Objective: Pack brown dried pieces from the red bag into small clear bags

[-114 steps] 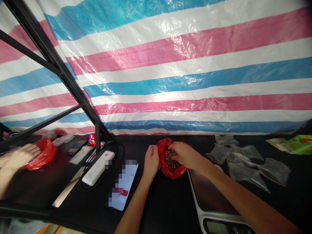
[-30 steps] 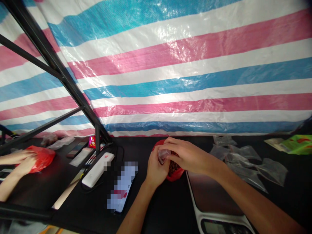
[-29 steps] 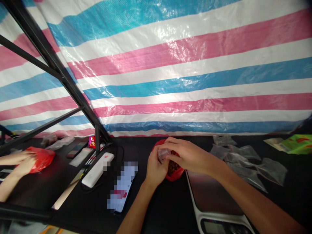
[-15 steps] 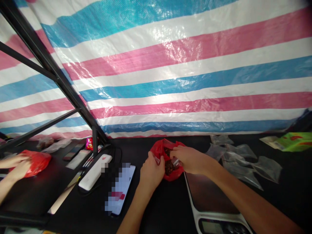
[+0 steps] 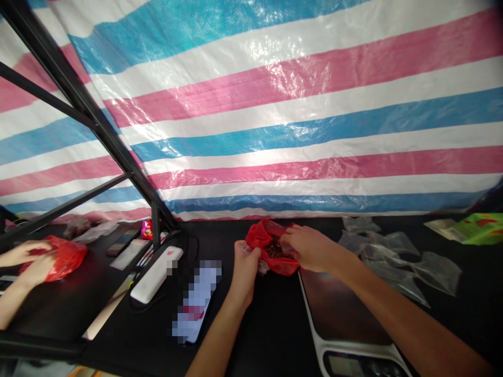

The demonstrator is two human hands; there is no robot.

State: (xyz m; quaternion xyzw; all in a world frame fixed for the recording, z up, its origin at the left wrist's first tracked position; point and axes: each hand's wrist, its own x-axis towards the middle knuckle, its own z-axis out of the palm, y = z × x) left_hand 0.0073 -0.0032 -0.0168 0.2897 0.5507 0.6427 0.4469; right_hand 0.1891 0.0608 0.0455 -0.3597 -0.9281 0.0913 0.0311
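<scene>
A red plastic bag point(image 5: 281, 265) lies with its mouth spread, showing brown dried bits point(image 5: 274, 248) inside. At its left side, my left hand point(image 5: 247, 262) is closed on a crumpled clear plastic bag point(image 5: 262, 267), which sticks out below the thumb. My right hand point(image 5: 306, 246) reaches over the red bag's right rim, its fingers curled down into the opening above the brown bits. What those fingertips pinch is hidden. Beneath my right forearm stands a kitchen scale point(image 5: 338, 309) with a dark plate, just right of the red bag.
Several small clear bags point(image 5: 393, 256) lie right of the scale, with a green packet point(image 5: 477, 229) beyond. On the left are a phone point(image 5: 200, 303), a white power strip point(image 5: 157, 275) and a black metal frame point(image 5: 113, 146). Another person's hands point(image 5: 37, 262) handle a second red bag point(image 5: 68, 256).
My left hand has shifted slightly up, and more of the clear bag now shows below it. A silvery thing seen under my right fingers is no longer visible. The red bag has tilted.
</scene>
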